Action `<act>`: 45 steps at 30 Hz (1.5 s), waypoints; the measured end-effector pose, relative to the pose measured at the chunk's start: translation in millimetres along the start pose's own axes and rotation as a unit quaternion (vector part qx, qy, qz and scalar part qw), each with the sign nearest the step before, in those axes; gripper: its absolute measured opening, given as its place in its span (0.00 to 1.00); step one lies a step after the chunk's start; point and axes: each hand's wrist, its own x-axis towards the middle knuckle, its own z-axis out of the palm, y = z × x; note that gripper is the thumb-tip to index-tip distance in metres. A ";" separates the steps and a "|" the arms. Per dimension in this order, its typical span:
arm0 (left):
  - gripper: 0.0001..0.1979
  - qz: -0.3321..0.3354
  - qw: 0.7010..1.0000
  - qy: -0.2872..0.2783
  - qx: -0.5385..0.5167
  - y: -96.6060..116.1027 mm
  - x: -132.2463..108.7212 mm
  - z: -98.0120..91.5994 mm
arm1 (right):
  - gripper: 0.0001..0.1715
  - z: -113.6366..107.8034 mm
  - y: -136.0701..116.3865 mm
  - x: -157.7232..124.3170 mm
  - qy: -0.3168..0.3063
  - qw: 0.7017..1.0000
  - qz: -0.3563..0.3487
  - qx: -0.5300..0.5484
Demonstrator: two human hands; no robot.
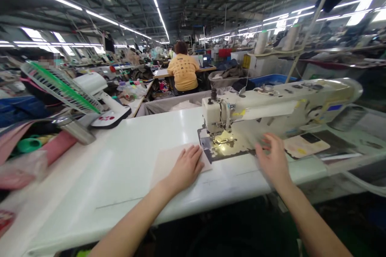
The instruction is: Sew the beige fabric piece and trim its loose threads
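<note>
The left hand lies flat, fingers together, on a fabric panel on the white bench, just left of the sewing machine. The right hand's fingers are apart. A worker sits beyond in the factory hall.

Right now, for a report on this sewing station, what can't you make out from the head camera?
In the head view:
The right hand is motion-blurred, so its fingers' exact position is unclear.
The left hand covers part of the pale fabric piece, hiding what lies under the palm.
The blue label on the sewing machine is too small to read.
The pink bundle is blurred and cut off by the left edge.
</note>
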 end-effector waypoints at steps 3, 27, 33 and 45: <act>0.28 0.015 1.000 -0.013 -0.014 13.1 -8.0 7.6 | 0.14 16.4 -24.4 -19.3 -0.143 0.985 -0.082 0.046; 0.37 0.125 0.989 0.046 -0.071 14.8 34.2 6.9 | 0.14 51.1 -48.6 -12.6 -0.293 0.922 -0.253 0.014; 0.37 0.120 0.989 0.049 -0.072 15.9 33.8 7.0 | 0.14 50.0 -49.6 -13.9 -0.290 0.923 -0.252 -0.004; 0.35 0.131 0.987 0.066 -0.072 14.6 33.3 7.2 | 0.14 49.0 -51.2 -14.2 -0.291 0.924 -0.246 -0.012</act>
